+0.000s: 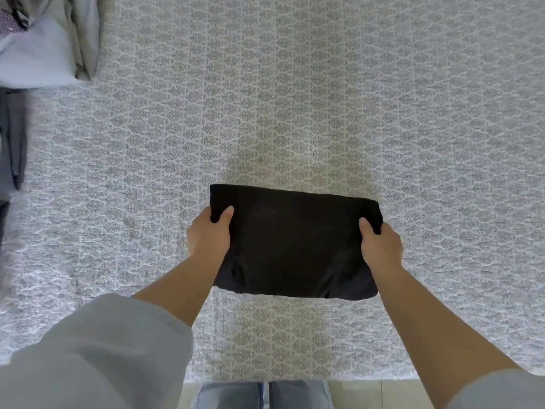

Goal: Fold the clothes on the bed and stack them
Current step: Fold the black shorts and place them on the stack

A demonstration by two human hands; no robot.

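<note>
Black folded garment (pixel 295 243) sits between both hands on the patterned bedspread (pixel 324 98), folded down to a compact rectangle. Head view only.

Left hand (pixel 209 234) grips the garment's left edge, thumb on top, fingers tucked under. Right hand (pixel 380 246) does the same on the right edge. Both are clamped on the cloth, one per side.

Pile of light clothes (pixel 44 48) lies far up-left of the left hand; dark grey item (pixel 13 137) lies left of it at the frame edge. Can't tell which is the stack and which is unfolded.

Likely step: lift and carry the folded piece to the stack. To do it well: keep fingers flat underneath, lift both sides evenly so layers don't slide, keep it level, set down squared with the stack edges, release both together.
</note>
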